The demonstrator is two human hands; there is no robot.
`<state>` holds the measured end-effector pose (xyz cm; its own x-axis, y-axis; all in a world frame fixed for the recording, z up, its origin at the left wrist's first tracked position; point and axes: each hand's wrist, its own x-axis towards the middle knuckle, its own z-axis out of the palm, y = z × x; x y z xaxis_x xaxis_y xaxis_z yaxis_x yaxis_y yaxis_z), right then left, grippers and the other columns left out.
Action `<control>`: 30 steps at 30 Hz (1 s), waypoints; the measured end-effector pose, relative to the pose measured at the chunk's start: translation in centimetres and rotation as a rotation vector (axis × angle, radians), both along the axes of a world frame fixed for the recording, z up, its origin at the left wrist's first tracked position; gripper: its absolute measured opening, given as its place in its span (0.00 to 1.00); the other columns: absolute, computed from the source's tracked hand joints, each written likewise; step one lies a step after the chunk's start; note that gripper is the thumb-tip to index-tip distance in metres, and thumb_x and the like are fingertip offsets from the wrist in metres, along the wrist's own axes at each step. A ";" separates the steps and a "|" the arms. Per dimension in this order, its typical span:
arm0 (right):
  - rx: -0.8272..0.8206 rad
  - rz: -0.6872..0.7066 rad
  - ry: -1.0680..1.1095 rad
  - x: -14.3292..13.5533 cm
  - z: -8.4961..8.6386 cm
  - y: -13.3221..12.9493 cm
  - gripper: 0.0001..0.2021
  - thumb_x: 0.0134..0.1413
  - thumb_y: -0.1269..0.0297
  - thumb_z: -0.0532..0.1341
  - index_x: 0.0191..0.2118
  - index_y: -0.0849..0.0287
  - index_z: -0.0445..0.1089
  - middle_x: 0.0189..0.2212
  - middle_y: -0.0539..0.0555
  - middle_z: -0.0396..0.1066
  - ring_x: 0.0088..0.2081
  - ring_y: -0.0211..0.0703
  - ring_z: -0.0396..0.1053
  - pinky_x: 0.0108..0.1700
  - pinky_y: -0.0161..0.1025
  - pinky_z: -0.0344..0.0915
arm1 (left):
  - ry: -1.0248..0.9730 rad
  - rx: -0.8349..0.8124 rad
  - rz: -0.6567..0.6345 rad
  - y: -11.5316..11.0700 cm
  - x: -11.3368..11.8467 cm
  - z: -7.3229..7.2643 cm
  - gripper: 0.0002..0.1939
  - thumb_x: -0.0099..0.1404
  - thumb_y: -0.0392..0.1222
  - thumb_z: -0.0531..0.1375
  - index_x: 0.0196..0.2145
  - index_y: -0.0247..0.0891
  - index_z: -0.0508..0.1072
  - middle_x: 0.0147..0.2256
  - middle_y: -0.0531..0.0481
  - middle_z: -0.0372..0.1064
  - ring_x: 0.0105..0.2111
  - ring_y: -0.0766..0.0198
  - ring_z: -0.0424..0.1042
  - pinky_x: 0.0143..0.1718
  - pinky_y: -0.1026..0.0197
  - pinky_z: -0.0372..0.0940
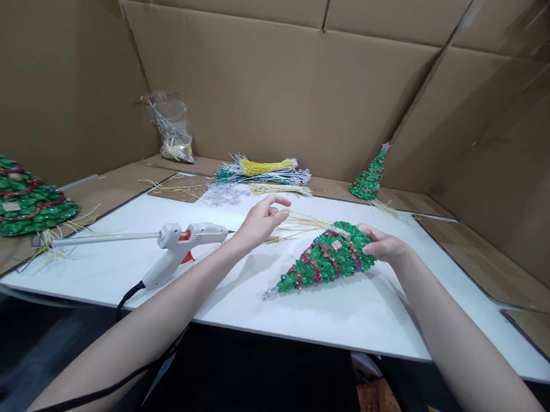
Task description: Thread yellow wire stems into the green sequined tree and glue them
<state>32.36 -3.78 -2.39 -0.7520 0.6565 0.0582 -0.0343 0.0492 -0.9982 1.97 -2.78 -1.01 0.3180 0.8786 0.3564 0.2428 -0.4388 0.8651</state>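
Note:
A small green Christmas tree [330, 257], trimmed with red garland and tiny ornaments, lies tilted over the white board with its clear tip toward me. My right hand [381, 243] grips it by the wide base. Long thin yellow wires [309, 222] stick out from that base to the left. At their far ends is my left hand [265, 219], its index finger curved out and apart from the other fingers; I make out nothing held firmly in it. Left of that arm a white hot glue gun [179, 243] stands with a long glue stick in its back.
Bundles of yellow, white and green wire [268, 170] lie at the back beside a clear plastic heap [224, 194]. A bag [172, 128] leans on the cardboard wall [263, 87]. Other trees stand at back right [371, 174] and far left [19, 199]. A black cord [127, 296] runs off the board.

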 end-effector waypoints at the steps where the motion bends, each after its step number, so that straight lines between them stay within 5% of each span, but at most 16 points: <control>1: 0.002 -0.010 -0.004 0.0 0.0 0.0 0.15 0.40 0.59 0.71 0.23 0.64 0.68 0.17 0.47 0.64 0.19 0.32 0.62 0.22 0.29 0.61 | -0.035 -0.068 -0.030 0.1 0.0 -0.1 0.10 0.64 0.39 0.57 0.43 0.39 0.69 0.18 0.61 0.50 0.18 0.70 0.50 0.21 0.66 0.49; 8: 0.002 -0.060 -0.034 0.4 -0.2 -0.1 0.17 0.37 0.58 0.72 0.22 0.63 0.66 0.17 0.46 0.62 0.20 0.32 0.60 0.23 0.30 0.59 | -0.108 -0.264 -0.004 -0.1 0.3 0.1 0.17 0.60 0.36 0.58 0.48 0.39 0.65 0.24 0.58 0.55 0.18 0.72 0.51 0.19 0.66 0.50; 13: 0.019 -0.080 -0.043 0.4 0.0 -0.3 0.18 0.35 0.57 0.73 0.22 0.62 0.66 0.17 0.46 0.61 0.20 0.32 0.61 0.23 0.31 0.61 | 0.110 -0.057 0.137 0.1 0.1 -0.2 0.19 0.62 0.33 0.55 0.51 0.38 0.64 0.34 0.52 0.62 0.25 0.68 0.60 0.28 0.64 0.59; 19: 0.079 -0.043 -0.097 0.5 0.3 -0.2 0.18 0.34 0.55 0.73 0.24 0.62 0.68 0.20 0.48 0.66 0.22 0.35 0.64 0.26 0.32 0.63 | 0.413 0.116 0.146 0.2 0.0 -1.0 0.20 0.65 0.32 0.50 0.55 0.37 0.63 0.45 0.42 0.63 0.42 0.58 0.68 0.48 0.53 0.63; 26: 0.136 -0.069 -0.165 0.6 0.6 -0.2 0.20 0.30 0.52 0.74 0.21 0.61 0.67 0.19 0.48 0.64 0.23 0.35 0.62 0.26 0.33 0.61 | 0.632 0.195 0.213 -0.6 0.0 -0.9 0.19 0.66 0.34 0.52 0.54 0.40 0.68 0.54 0.38 0.57 0.56 0.47 0.57 0.55 0.45 0.57; 30: 0.135 -0.042 -0.173 0.6 0.7 -0.3 0.20 0.30 0.52 0.73 0.21 0.61 0.66 0.18 0.47 0.63 0.21 0.34 0.61 0.25 0.32 0.60 | 0.854 0.258 0.213 -1.2 0.1 -0.8 0.13 0.65 0.37 0.57 0.45 0.38 0.77 0.55 0.36 0.60 0.57 0.41 0.53 0.55 0.41 0.53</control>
